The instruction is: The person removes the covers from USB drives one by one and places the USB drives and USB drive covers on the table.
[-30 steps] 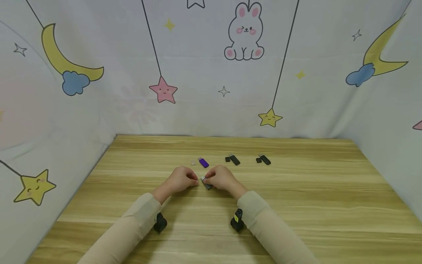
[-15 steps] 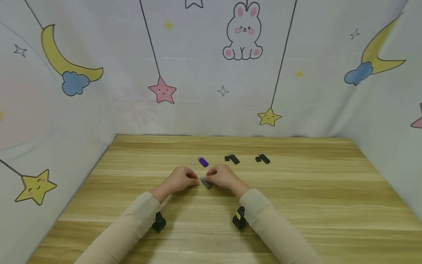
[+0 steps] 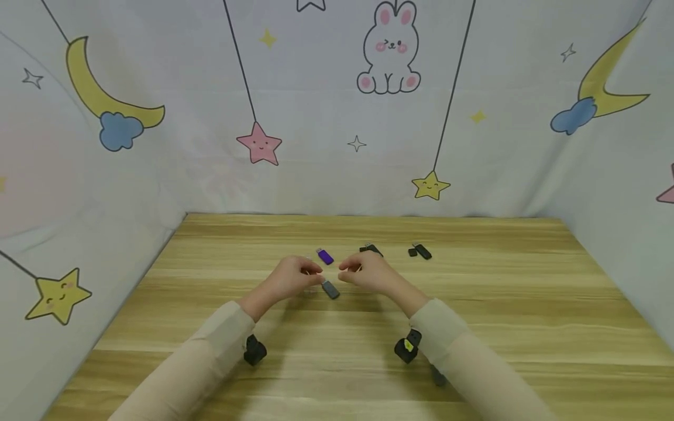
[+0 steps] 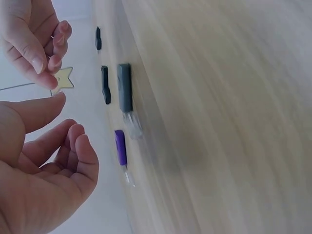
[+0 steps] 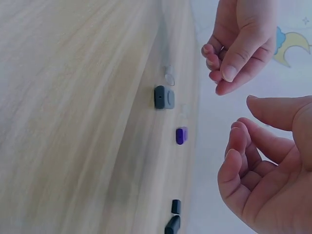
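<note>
A grey USB stick [image 3: 330,289] lies on the wooden table with its plug toward the back left. Its clear cap [image 5: 169,77] rests close beside the plug. Above and left of the stick is my left hand [image 3: 289,278], its thumb and fingers bent but apart, with nothing between them. My right hand [image 3: 371,272] hovers above and right of it, also empty, a gap showing between thumb and fingers [image 5: 234,170]. The two hands face each other, fingertips a short way apart. Both are raised off the table in the wrist views.
Behind the hands lies a purple USB stick [image 3: 325,256], uncapped. A black USB stick [image 3: 375,249] is partly covered by the right hand. Farther right is another black USB stick [image 3: 423,251] with its black cap [image 3: 413,252] beside it. A patterned cloth [image 3: 316,181] hangs behind the table [image 3: 500,292].
My right hand has let go of the grey USB stick and lifted away to the right. The left hand has risen slightly. The grey stick stays on the table.
</note>
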Motion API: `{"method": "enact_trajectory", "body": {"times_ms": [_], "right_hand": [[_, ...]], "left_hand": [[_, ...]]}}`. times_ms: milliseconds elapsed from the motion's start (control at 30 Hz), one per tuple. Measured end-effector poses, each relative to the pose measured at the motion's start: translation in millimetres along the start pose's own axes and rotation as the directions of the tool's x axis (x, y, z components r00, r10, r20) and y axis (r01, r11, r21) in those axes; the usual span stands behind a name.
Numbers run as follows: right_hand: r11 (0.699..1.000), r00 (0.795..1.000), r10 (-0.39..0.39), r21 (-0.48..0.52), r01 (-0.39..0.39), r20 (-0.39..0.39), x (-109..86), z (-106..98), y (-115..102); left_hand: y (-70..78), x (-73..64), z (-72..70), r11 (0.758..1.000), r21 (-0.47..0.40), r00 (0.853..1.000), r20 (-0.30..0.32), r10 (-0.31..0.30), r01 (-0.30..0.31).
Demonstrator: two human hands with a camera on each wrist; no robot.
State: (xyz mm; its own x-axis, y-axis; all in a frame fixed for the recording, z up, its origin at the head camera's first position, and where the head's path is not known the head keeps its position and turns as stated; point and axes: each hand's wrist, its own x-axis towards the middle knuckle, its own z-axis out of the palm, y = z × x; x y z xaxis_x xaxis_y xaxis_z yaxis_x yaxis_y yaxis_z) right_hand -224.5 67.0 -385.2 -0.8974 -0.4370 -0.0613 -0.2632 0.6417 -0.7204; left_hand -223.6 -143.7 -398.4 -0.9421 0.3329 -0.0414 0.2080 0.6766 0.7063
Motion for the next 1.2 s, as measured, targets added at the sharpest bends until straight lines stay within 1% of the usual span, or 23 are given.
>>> {"method": "enact_trajectory", "body": {"times_ms": [133, 367, 467, 633, 767, 933, 1200], "right_hand": [[0.999, 0.999, -0.053, -0.008, 0.053, -0.005, -14.4, -9, 1], [0.994, 0.994, -0.105, -0.041, 0.104, -0.006, -41.0, -22, 0], [0.991, 0.991, -0.130, -0.041, 0.130, -0.012, -52.0, -27, 0], [0.987, 0.986, -0.161, -0.012, 0.161, -0.039, -69.2, -30, 5], [0.983, 0.981, -0.182, -0.003, 0.182, -0.064, -81.2, -32, 10], [0.984, 0.980, -0.180, -0.001, 0.180, -0.088, -94.1, -34, 17], [0.989, 0.987, -0.146, 0.015, 0.147, -0.072, -107.8, -29, 32]], "left_hand": [[8.6, -3.4, 3.0, 0.998, -0.037, 0.999, 0.013, 0.048, -0.048], [27.2, -11.0, 11.6, 0.991, -0.081, 0.993, 0.047, 0.110, -0.106], [33.1, -14.5, 14.2, 0.985, -0.094, 0.987, 0.057, 0.149, -0.143], [39.9, -19.1, 21.3, 0.972, -0.125, 0.978, 0.050, 0.204, -0.197], [44.9, -22.0, 29.2, 0.965, -0.160, 0.975, 0.046, 0.216, -0.206], [51.1, -26.6, 39.2, 0.960, -0.201, 0.975, 0.071, 0.212, -0.194], [56.5, -30.9, 56.4, 0.942, -0.234, 0.956, 0.113, 0.270, -0.239]]}}
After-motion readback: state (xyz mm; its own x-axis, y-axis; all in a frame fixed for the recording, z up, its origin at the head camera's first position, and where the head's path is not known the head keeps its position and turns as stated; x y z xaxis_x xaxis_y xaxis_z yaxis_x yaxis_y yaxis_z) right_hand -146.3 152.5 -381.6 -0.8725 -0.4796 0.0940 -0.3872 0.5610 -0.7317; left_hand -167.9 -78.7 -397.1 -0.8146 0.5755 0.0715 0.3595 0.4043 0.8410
